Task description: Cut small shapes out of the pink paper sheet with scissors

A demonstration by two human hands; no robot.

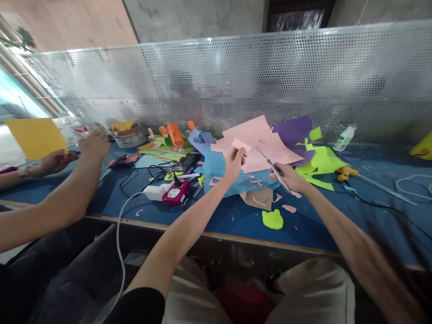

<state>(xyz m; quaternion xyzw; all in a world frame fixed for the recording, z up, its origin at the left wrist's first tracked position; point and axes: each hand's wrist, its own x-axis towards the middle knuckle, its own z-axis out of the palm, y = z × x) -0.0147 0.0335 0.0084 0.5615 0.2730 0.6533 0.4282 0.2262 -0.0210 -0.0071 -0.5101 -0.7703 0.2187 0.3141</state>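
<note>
Near the middle of the bench, my left hand (234, 163) pinches a small pale pink piece of paper (240, 145) between thumb and fingers. My right hand (290, 176) is closed around a slim silver craft knife (277, 172), its thin blade pointing up and to the left. Behind both hands lies a large pale pink sheet (254, 128) with ragged edges. Under it is a blue sheet (213, 166), scattered with small pink offcuts (255, 181). A lime-green bear-head cutout (272, 219) rests by the front edge.
A magenta power adapter (175, 192) with cables sits left of my hands. Lime-green scraps (320, 162), purple paper (295, 128) and a white glue bottle (344, 137) lie right. At far left, another person's hands (94, 143) are near a yellow sheet (37, 137). A perforated metal panel (216, 76) stands behind.
</note>
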